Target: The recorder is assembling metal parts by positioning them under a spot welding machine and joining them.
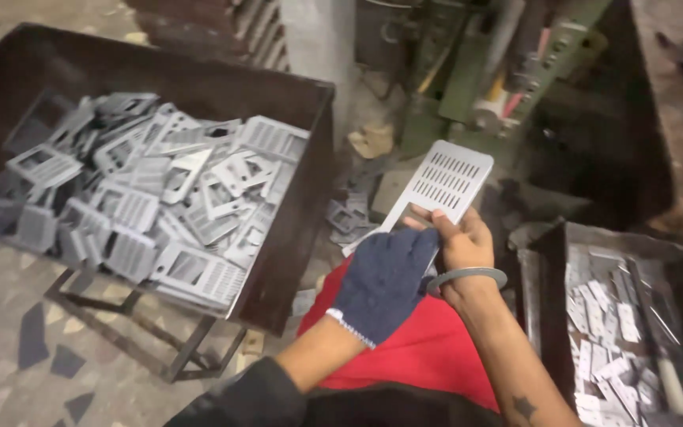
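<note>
A flat grey metal plate with rows of slots and a rectangular cut-out is held up in front of me, tilted. My left hand, in a dark blue knit glove, grips its lower end. My bare right hand, with a metal bangle on the wrist, pinches the same lower end from the right. Both hands meet over a red cloth on my lap.
A dark metal bin on a frame at the left holds several similar slotted plates. A second bin at the right holds small flat metal pieces. A green machine stands behind. Loose plates lie on the floor.
</note>
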